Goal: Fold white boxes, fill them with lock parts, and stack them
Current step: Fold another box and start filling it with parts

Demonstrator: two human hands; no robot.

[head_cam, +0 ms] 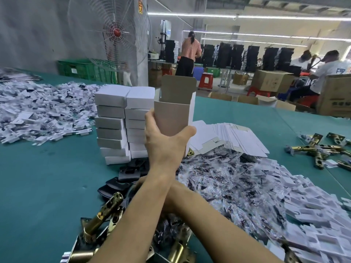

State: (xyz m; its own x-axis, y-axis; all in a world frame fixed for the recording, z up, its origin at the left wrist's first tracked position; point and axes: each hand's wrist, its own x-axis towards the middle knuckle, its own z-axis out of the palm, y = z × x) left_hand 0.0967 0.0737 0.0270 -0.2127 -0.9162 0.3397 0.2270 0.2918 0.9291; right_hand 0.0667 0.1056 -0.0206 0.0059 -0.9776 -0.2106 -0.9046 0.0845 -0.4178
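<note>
My left hand (165, 143) grips an upright white box (174, 112) with a brown inside, its top flap standing open. It is held just right of two stacks of closed white boxes (121, 126). My right forearm crosses under the left one. My right hand (141, 184) is almost wholly hidden, near the black plates (129, 171), and its grip does not show. Brass latch bolts (106, 211) lie at the near edge, and more latch bolts (319, 149) lie at the far right. Flat unfolded boxes (231, 137) fan out behind a heap of clear plastic bags (228, 179).
The table has a teal cover (47, 177). A wide pile of white paper pieces (38, 111) covers its left side, and more white pieces (313, 205) lie at the right. Beyond it are a large fan (114, 33), a green crate (83, 70), cardboard cartons (271, 80) and other people working.
</note>
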